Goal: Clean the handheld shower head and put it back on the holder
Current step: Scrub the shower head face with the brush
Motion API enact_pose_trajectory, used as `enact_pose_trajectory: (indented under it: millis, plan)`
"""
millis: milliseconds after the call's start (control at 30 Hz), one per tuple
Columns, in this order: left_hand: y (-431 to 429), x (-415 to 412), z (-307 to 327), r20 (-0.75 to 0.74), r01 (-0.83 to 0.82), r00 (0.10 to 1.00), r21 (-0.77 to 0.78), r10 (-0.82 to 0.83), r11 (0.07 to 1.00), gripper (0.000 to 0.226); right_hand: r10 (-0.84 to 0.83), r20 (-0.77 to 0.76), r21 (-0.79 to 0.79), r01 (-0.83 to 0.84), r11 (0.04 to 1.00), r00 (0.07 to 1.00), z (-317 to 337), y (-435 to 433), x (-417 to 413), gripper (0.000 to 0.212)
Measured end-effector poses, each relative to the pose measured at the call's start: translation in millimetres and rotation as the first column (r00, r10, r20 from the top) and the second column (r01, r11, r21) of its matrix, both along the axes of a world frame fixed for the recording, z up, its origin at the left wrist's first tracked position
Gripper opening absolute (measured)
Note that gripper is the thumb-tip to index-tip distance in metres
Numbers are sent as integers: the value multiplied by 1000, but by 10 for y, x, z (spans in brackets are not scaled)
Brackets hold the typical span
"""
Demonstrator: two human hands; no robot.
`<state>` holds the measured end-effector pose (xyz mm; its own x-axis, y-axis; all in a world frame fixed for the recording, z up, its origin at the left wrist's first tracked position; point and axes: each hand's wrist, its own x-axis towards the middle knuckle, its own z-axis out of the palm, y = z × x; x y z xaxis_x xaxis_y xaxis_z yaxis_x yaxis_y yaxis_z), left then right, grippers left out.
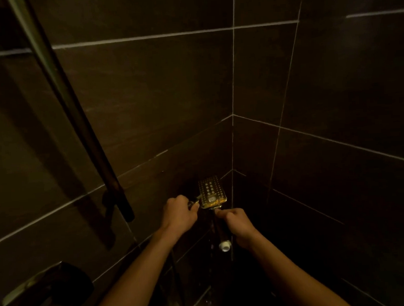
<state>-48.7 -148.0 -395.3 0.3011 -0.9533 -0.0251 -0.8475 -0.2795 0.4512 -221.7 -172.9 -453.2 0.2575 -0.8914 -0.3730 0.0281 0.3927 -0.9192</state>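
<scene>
The handheld shower head (211, 192) is a rectangular chrome plate with rows of holes, face up, low in the corner of the dark tiled walls. My left hand (180, 213) grips its handle from the left. My right hand (239, 226) is closed on a dark cylindrical tool (221, 232) with a white end near my wrist. The tool's tip touches the near edge of the shower head. The hose (178, 284) hangs down below my left forearm. The bracket (111, 201) low on the rail looks like the holder and has nothing in it.
A dark vertical shower rail (76, 118) runs down the left wall. A dark fixture with a metal part (39, 293) sits at the bottom left. Tiled walls (311, 99) meet in a corner right behind the shower head. The light is very dim.
</scene>
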Motion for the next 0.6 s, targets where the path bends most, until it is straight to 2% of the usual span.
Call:
enact_pose_trajectory:
  millis: [133,400,600]
  plan:
    - [77,-61,36,18,32,999,7,-32,999,24,-26,17,16,26,1000,1000,16,-41,12,25]
    - [107,-246,100,-54,99,994,11,-99,995,27,-70,18,5,70,998,997,9,-49,37,21]
    - [79,-443,236,-14,93,996,-25,-94,995,27,-43,1,-5,43,999,999,79,32,2,23]
